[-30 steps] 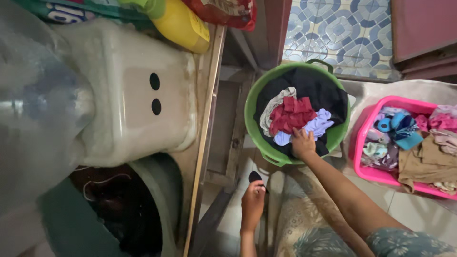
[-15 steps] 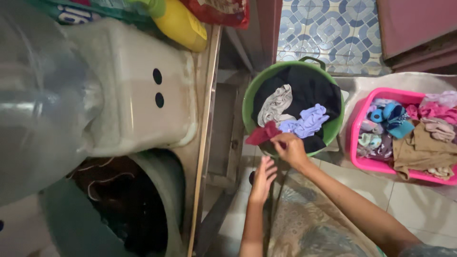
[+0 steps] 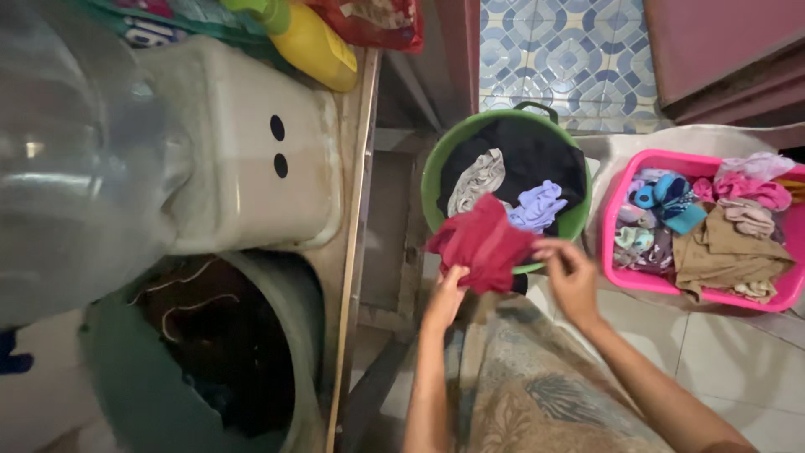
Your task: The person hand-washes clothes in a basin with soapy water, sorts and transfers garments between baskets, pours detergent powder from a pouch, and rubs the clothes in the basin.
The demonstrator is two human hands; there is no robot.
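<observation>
- In the green tub [image 3: 436, 172] on the far side we see dark, grey and purple clothes.
- Our pink basket [image 3: 616, 273] on the right is full too.
- Our left hand [image 3: 446, 294] and right hand [image 3: 572, 273] both pinch the red cloth [image 3: 484, 243], fingers closed.

Red cloth [image 3: 484, 243], green tub [image 3: 436, 164], pink basket [image 3: 616, 273], yellow bottle [image 3: 314, 46].

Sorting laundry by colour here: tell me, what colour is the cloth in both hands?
Dark red cloth, seen in the head view.
</observation>
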